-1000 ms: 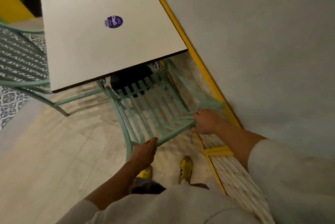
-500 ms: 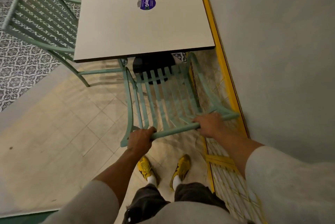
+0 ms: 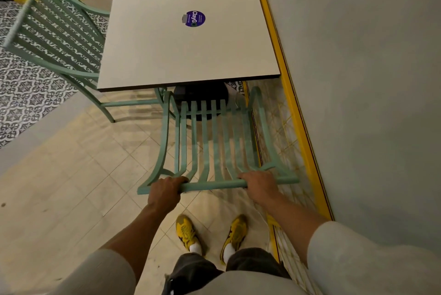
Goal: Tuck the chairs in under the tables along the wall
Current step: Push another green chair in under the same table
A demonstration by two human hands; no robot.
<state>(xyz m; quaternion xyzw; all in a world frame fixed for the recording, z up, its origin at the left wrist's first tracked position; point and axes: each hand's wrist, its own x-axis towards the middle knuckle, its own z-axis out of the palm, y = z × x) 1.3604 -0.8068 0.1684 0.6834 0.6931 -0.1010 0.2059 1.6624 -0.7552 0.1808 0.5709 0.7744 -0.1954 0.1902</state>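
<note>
A mint-green slatted chair (image 3: 214, 141) stands in front of me, its seat hidden under the near edge of a square white table (image 3: 152, 55). My left hand (image 3: 164, 190) is closed around the left end of the chair's top rail. My right hand (image 3: 259, 183) grips the same rail nearer its right end. The table bears a round purple sticker (image 3: 195, 19) and rests on a black pedestal base (image 3: 202, 94). A second mint-green chair (image 3: 55, 29) stands at the table's left side, its seat partly under the tabletop.
A grey wall (image 3: 370, 79) with a yellow skirting strip (image 3: 293, 94) runs along the right, close to the chair. My yellow shoes (image 3: 210, 235) stand on beige tiles just behind the chair. Patterned black-and-white floor (image 3: 26, 84) lies to the left.
The view has swung so that the table and chair now sit square in front of me. Both hands have kept hold of the top rail, and the chair sits straighter against the table.
</note>
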